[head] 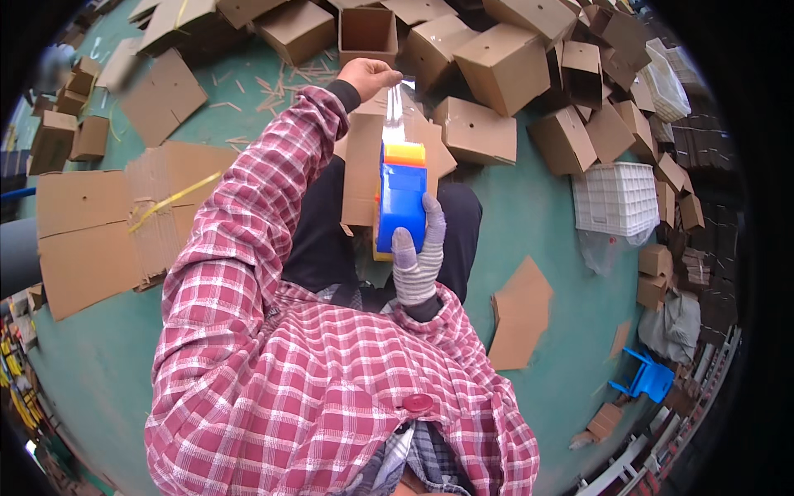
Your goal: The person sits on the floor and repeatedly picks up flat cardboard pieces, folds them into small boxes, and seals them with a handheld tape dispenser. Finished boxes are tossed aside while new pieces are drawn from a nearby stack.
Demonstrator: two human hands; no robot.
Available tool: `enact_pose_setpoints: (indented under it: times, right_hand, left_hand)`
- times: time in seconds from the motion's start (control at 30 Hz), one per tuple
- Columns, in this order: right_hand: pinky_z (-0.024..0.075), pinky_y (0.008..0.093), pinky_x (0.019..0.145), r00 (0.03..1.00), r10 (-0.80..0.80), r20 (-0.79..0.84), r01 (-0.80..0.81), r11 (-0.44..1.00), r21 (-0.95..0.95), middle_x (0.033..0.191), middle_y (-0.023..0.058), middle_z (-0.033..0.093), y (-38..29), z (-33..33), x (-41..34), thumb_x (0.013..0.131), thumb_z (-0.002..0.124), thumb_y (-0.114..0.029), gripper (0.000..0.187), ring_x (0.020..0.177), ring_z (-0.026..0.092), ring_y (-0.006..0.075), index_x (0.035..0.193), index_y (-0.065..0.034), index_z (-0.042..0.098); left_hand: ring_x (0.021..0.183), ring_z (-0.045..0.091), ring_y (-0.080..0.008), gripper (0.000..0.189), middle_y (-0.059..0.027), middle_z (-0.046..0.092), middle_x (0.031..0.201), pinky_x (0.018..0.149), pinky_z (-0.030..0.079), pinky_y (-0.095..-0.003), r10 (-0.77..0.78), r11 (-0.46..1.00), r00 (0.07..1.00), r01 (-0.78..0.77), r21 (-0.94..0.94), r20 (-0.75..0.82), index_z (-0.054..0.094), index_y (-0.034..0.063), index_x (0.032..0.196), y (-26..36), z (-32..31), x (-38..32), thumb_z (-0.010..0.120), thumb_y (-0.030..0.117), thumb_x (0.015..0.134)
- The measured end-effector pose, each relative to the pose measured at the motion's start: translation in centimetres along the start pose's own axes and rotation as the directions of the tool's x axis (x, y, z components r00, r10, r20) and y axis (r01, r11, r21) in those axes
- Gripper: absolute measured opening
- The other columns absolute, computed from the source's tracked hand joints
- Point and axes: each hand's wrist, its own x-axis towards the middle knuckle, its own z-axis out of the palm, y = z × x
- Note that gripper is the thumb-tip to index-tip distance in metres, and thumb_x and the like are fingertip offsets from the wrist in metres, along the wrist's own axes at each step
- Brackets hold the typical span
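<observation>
My right hand, in a striped grey glove, grips a blue tape dispenser with an orange front edge. My bare left hand is stretched forward and pinches the free end of the clear packing tape. The tape runs taut from the dispenser up to those fingers. Below them, between my knees, is a cardboard box, partly hidden by the dispenser. Whether the tape touches the box I cannot tell.
Several cardboard boxes lie heaped ahead. Flattened cardboard with a yellow strap is at the left, and cardboard strips litter the green floor. To the right are a white plastic crate, a loose cardboard sheet and a blue stool.
</observation>
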Motion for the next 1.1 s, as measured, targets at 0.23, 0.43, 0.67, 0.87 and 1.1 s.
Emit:
enact_pose_setpoints:
  times: [0.23,0.43,0.67,0.87,1.1]
  right_hand:
    - [0.048,0.0338,0.09,0.995,0.098,-0.02,-0.097,0.992,0.079,0.126,0.0108,0.05,-1.0,1.0,0.4,0.09,0.065,-0.025,0.061,0.104,0.055,0.0202,0.143,-0.0128,0.036]
    - [0.0478,0.0336,0.09,0.991,0.131,-0.011,-0.129,0.985,0.115,0.126,0.0109,0.049,-1.0,1.1,0.5,0.091,0.064,-0.026,0.061,0.105,0.055,0.0205,0.143,-0.012,0.036]
    - [0.0475,0.0339,0.09,0.99,0.14,-0.006,-0.139,0.99,0.036,0.126,0.0113,0.049,-2.0,1.4,0.4,0.09,0.065,-0.028,0.061,0.105,0.054,0.0206,0.142,-0.0117,0.037]
    - [0.0459,0.0339,0.092,0.989,0.149,-0.015,-0.149,0.989,0.025,0.126,0.012,0.049,-1.8,1.3,0.4,0.091,0.063,-0.029,0.06,0.107,0.053,0.021,0.141,-0.0106,0.037]
    - [0.0454,0.0336,0.093,0.978,0.207,-0.03,-0.208,0.978,-0.03,0.126,0.0122,0.049,-2.2,0.9,-1.2,0.092,0.06,-0.027,0.057,0.107,0.054,0.0203,0.14,-0.008,0.037]
  left_hand:
    - [0.076,0.062,-0.0114,0.026,-0.0047,0.071,0.085,0.075,0.049,-0.0254,-0.159,0.987,0.982,0.16,-0.006,0.101,0.073,0.003,0.092,-1.2,0.7,-0.5,0.067,0.028,0.09]
    - [0.073,0.063,-0.0124,0.029,-0.0063,0.071,0.08,0.076,0.051,-0.0278,-0.254,0.967,0.948,0.251,0.041,0.193,0.074,0.0035,0.084,-3.4,0.6,0.3,0.071,0.032,0.085]
    - [0.09,0.066,-0.0269,0.063,-0.0158,0.07,0.1,0.082,0.051,-0.0354,-0.317,0.731,0.905,0.042,0.681,0.285,0.069,0.0016,0.11,-5.0,0.1,1.4,0.076,0.053,0.074]
    - [0.12,0.055,-0.0315,0.057,-0.0134,0.059,0.129,0.102,0.042,-0.034,-0.025,0.942,0.838,-0.163,0.294,0.544,0.056,0.0078,0.131,-0.5,-1.5,0.9,0.054,0.051,0.093]
    - [0.122,0.052,-0.0319,0.067,-0.016,0.057,0.132,0.104,0.039,-0.0352,-0.158,0.831,0.791,-0.217,0.512,0.591,0.057,0.0149,0.132,0.5,1.0,-2.3,0.034,0.065,0.094]
